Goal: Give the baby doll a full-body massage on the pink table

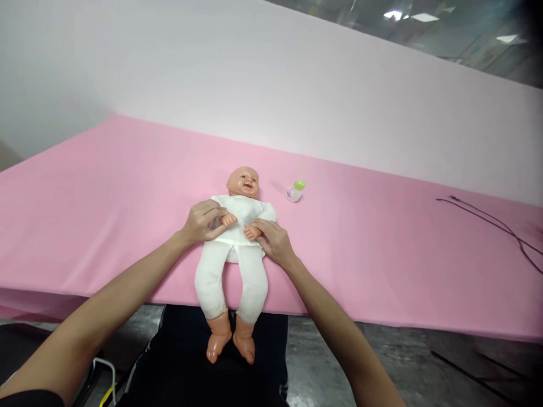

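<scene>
A baby doll (237, 226) in a white top and white trousers lies on its back on the pink-covered table, head away from me. Its bare feet hang past the table's front edge over my lap. My left hand (204, 220) is closed around the doll's forearm at the left, and the small doll hand pokes out beyond my fingers. On the other side my right hand (275, 239) grips the doll's other arm near the wrist, thumb below and fingers on top. Both doll hands rest over its belly.
A small baby bottle (296, 191) with a green top stands right of the doll's head. Black cables (487, 217) lie at the table's right side. A white wall (271, 85) rises behind the pink tablecloth (360, 249), with glass above it.
</scene>
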A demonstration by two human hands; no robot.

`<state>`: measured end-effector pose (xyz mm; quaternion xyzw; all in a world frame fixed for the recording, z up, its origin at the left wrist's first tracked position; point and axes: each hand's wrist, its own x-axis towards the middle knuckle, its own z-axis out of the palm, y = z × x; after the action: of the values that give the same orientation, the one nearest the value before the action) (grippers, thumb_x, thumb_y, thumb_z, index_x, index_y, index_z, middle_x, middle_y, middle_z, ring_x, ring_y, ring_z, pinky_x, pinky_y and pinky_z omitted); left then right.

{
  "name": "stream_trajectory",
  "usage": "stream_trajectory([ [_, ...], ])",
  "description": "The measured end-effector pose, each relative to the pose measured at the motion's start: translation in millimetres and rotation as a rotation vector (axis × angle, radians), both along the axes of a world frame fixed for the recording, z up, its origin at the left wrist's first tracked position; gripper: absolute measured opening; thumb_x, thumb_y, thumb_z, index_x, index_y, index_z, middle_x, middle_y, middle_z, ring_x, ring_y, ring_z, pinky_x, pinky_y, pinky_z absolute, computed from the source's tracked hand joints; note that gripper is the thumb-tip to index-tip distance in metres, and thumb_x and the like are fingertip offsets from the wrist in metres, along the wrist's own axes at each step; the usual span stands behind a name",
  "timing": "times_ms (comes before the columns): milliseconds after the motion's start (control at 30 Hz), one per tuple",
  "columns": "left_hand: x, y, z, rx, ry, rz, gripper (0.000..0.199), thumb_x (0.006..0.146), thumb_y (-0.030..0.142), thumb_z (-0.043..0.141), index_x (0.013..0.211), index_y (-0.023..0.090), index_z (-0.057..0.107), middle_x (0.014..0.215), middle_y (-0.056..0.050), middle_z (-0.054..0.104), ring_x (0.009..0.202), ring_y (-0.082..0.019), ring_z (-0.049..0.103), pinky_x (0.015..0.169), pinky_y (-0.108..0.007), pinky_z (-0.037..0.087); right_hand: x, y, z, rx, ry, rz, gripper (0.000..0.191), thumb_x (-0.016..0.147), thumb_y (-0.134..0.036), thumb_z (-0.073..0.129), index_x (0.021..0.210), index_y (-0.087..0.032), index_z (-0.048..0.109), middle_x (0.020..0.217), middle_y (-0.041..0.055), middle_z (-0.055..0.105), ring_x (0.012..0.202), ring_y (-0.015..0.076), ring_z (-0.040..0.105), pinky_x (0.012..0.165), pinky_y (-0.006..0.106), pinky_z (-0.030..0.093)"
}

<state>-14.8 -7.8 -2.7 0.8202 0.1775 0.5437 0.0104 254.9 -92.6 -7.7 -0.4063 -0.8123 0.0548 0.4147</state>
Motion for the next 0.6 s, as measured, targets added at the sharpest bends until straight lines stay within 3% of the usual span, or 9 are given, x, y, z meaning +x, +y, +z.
stream_trajectory([
  [100,2.3,1.8,-2.5,0.000,-0.036,0.017,0.015,0.080,0.024,0.080,0.089,0.024,0.068,0.078,-0.002,0.071,0.071,-0.019,0.066,0.065,-0.033,0.053,0.3,0.4,-1.9,-0.035,0.033,-0.008,0.023,0.099,-0.029,0.059,0.120,-0.025,0.067,0.120,0.0103,0.075,0.113,0.0271,0.070,0.095,0.046,0.059],
  [267,-0.8,10.6,-1.3,-0.367,-0.467,0.237,0.014,0.089,0.033,0.073,0.093,0.022,0.066,0.083,-0.001,0.068,0.074,-0.016,0.062,0.069,-0.029,0.052,-1.3,8.0,-1.4,-0.149,0.580,-0.230,0.032,0.093,-0.043,0.069,0.119,-0.023,0.064,0.121,0.0109,0.074,0.110,0.0246,0.070,0.094,0.041,0.058],
  [367,-8.1,25.9,-6.3,-0.519,-0.663,0.284,0.025,0.092,0.045,0.069,0.088,0.022,0.061,0.082,0.000,0.062,0.074,-0.014,0.061,0.065,-0.025,0.050,4.9,15.3,-0.6,-0.190,0.829,-0.289,0.040,0.090,-0.051,0.071,0.116,-0.021,0.063,0.130,0.0136,0.069,0.110,0.0224,0.069,0.088,0.036,0.058],
  [433,-15.2,40.7,-14.0,-0.602,-0.822,0.339,0.032,0.093,0.051,0.065,0.086,0.022,0.055,0.078,0.001,0.057,0.071,-0.013,0.059,0.061,-0.024,0.048,15.5,20.9,-0.8,-0.237,0.985,-0.383,0.042,0.088,-0.056,0.071,0.110,-0.021,0.063,0.114,0.0098,0.073,0.083,0.0163,0.068,0.065,0.026,0.055],
  [500,-23.3,56.2,-23.4,-0.693,-1.005,0.407,0.032,0.093,0.052,0.064,0.091,0.023,0.052,0.082,0.001,0.057,0.072,-0.012,0.060,0.062,-0.023,0.049,29.2,26.2,-1.7,-0.282,1.168,-0.492,0.042,0.085,-0.059,0.071,0.103,-0.022,0.062,0.084,-0.0006,0.068,0.055,0.0094,0.053,0.045,0.020,0.040],
  [600,-35.0,73.0,-35.8,-0.786,-1.148,0.485,0.028,0.091,0.041,0.067,0.104,0.023,0.050,0.095,-0.002,0.060,0.083,-0.013,0.064,0.072,-0.025,0.053,45.5,31.3,-3.7,-0.338,1.336,-0.529,0.041,0.081,-0.059,0.075,0.095,-0.024,0.058,0.064,-0.0101,0.049,0.044,0.0059,0.039,0.040,0.018,0.031],
])
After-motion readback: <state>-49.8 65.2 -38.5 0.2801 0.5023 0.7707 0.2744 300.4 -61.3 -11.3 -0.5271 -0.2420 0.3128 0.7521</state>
